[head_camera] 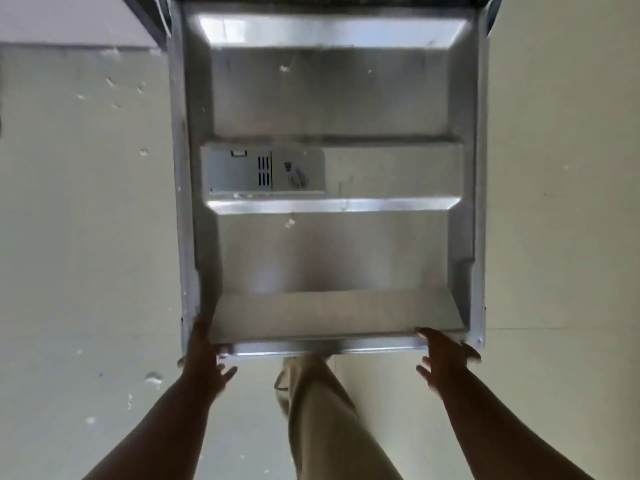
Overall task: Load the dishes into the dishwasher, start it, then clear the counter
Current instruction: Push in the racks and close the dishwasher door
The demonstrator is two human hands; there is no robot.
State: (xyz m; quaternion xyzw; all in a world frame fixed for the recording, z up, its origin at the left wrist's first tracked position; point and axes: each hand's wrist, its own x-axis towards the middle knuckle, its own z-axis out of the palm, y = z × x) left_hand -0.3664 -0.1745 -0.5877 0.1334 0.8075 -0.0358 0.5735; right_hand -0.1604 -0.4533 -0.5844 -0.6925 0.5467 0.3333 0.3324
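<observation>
The dishwasher door (329, 258) lies swung down flat below me, its steel inner face up. A detergent dispenser (263, 172) sits in the door's left middle. My left hand (204, 358) holds the door's near left corner, thumb on top, fingers under the edge. At the near right corner my right hand (445, 356) holds the edge the same way, fingers spread below it. No dishes are in view. The dishwasher's inside is cut off by the top of the frame.
Pale tiled floor (76, 237) with small white specks spreads on both sides of the door. My leg in beige trousers (322, 417) stands just under the door's near edge. A grey cabinet front (69, 19) shows at the top left.
</observation>
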